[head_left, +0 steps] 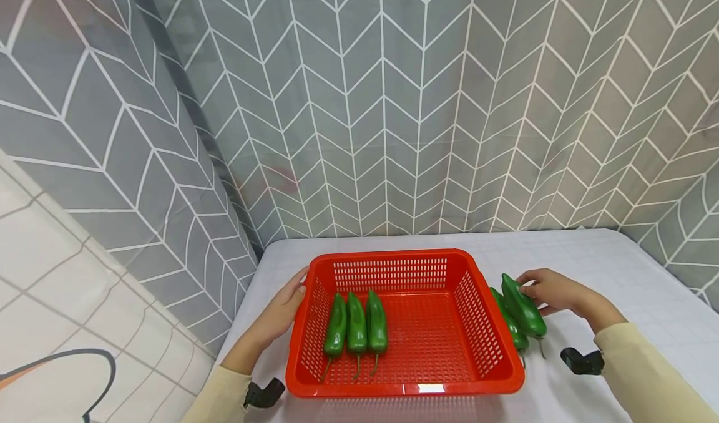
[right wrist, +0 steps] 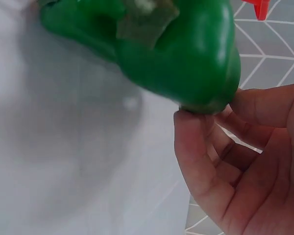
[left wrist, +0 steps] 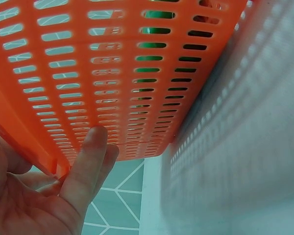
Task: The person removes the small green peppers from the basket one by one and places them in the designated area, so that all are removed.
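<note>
My left hand [head_left: 283, 307] is at the left rim of a red plastic basket [head_left: 393, 388]. In the left wrist view, straight fingers [left wrist: 88, 161] lie against the slotted outer wall, with the rim between them and the thumb. My right hand [head_left: 547, 291] pinches a long green pepper [right wrist: 201, 44] between thumb and fingertips, at the end away from its stem. That pepper is tilted, its stem toward me, just right of the basket. Another green pepper [head_left: 510, 326] lies beside it along the basket's right wall, partly hidden by the wall and the held pepper.
Three green peppers [head_left: 357, 326] lie side by side in the basket's left part, stems toward me. A white cloth [head_left: 595, 261] covers the table. Grey patterned curtains [head_left: 393, 130] hang behind and at the sides. White tiles [head_left: 67, 298] show at the left.
</note>
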{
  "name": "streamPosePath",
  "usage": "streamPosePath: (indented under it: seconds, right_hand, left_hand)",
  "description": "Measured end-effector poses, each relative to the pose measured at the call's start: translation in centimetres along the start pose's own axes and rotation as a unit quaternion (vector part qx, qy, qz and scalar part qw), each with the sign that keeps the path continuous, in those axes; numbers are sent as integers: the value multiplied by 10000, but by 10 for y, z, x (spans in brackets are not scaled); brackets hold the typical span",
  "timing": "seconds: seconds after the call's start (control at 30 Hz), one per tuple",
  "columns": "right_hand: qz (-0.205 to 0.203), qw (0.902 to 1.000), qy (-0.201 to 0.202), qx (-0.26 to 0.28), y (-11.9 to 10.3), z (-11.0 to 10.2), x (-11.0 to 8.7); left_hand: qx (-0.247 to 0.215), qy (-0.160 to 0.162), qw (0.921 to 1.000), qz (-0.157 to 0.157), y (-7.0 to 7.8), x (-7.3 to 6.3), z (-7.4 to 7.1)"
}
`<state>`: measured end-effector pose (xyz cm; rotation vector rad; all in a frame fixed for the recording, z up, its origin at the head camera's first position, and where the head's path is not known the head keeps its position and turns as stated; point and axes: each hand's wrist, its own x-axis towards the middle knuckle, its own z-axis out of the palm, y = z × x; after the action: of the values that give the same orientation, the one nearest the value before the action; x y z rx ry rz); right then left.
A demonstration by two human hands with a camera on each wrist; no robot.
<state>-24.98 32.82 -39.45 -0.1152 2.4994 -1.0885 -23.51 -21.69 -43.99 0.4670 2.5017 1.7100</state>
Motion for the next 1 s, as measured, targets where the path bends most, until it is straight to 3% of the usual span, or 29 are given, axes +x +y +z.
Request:
streamPosePath:
  seconds: [1.0]
  right_hand:
    - [320, 9993, -3, -192, 28, 10, 8]
  left_hand:
    - [96, 131, 9998, -112, -1, 2, 2]
